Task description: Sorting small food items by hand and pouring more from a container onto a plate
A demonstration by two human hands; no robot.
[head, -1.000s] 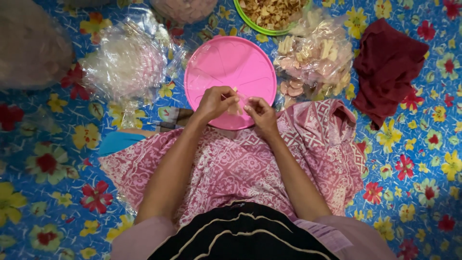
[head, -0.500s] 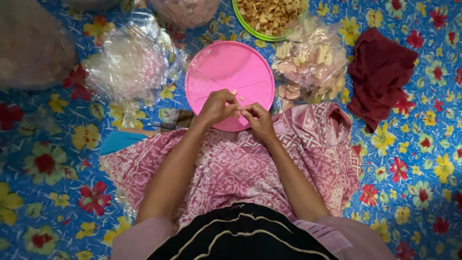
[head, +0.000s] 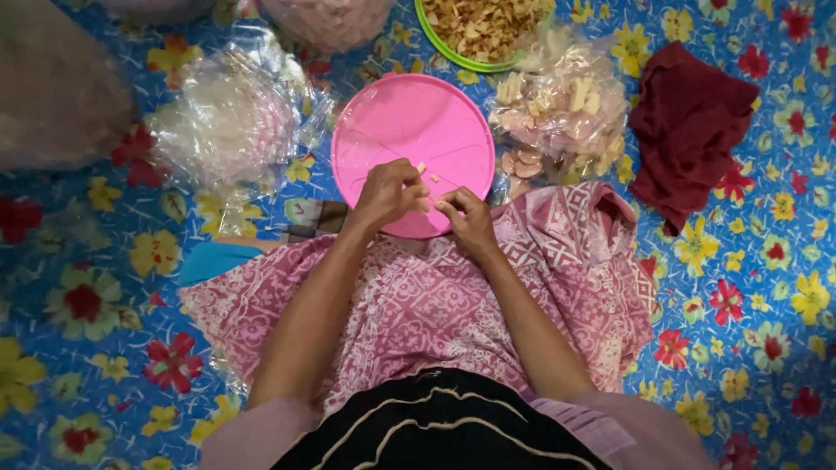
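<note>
Blue floral matting [head: 766,287] covered the floor, with a pink patterned cloth [head: 418,305] across the person's lap. At frame centre, the left hand [head: 389,193] and right hand [head: 468,218] met over the near edge of a round pink plastic lid [head: 392,122], fingers pinched together on a small pale chip piece [head: 425,174]. A clear plastic bag of pale chips [head: 557,113] lay just right of the lid, and a dark red cloth [head: 688,130] at upper right.

pink short sleeves [head: 261,435], black top w/ cream piping [head: 444,426].
</note>
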